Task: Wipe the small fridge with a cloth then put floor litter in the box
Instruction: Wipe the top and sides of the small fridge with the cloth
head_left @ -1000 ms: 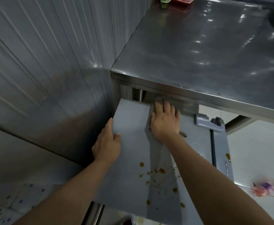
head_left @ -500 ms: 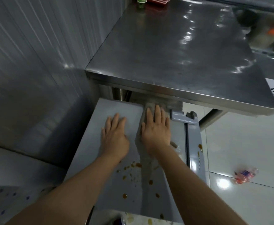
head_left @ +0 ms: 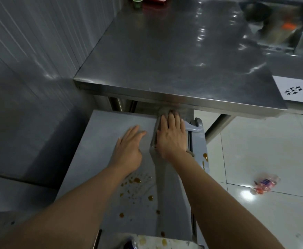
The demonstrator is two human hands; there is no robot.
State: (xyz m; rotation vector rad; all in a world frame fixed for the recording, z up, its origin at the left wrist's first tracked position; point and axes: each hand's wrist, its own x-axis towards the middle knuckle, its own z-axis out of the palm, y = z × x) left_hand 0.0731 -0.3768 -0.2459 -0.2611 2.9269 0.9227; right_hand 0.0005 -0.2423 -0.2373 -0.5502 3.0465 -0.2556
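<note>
The small grey fridge [head_left: 100,159] stands under a steel table, its top spotted with brown sauce drops [head_left: 137,180]. My right hand [head_left: 172,137] lies flat on a grey cloth [head_left: 154,141] at the far right of the fridge top, pressing it down; a wiped streak runs back toward me from it. My left hand [head_left: 129,148] rests palm down on the bare fridge top just left of the cloth, fingers together. A crumpled red and blue wrapper [head_left: 264,184] lies on the white floor tiles to the right. No box is in view.
The steel table [head_left: 174,56] overhangs the far end of the fridge, and its leg [head_left: 217,126] slants down on the right. A ribbed metal wall [head_left: 30,51] closes the left side. A white sheet with black marks [head_left: 298,90] lies on the table's right.
My left hand has moved from the fridge's left edge onto its top beside the cloth. My right hand stays pressed on the cloth at the far end. The view has pulled back.
</note>
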